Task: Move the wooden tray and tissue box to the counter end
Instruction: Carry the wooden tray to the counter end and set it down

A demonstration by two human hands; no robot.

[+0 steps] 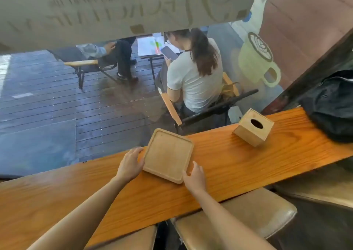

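Observation:
A pale square wooden tray point(168, 155) lies flat in the middle of the orange wooden counter point(238, 163), its far corner reaching the counter's window edge. My left hand point(130, 163) grips the tray's left side, fingers curled on the rim. My right hand point(193, 176) holds its near right corner. A light wooden tissue box point(253, 126) with an oval hole on top stands to the right, apart from both hands.
A black bag point(332, 104) rests on the counter's right end beyond the tissue box. Padded tan stools point(248, 217) sit under the near edge. A window runs along the far edge; two people sit on chairs outside.

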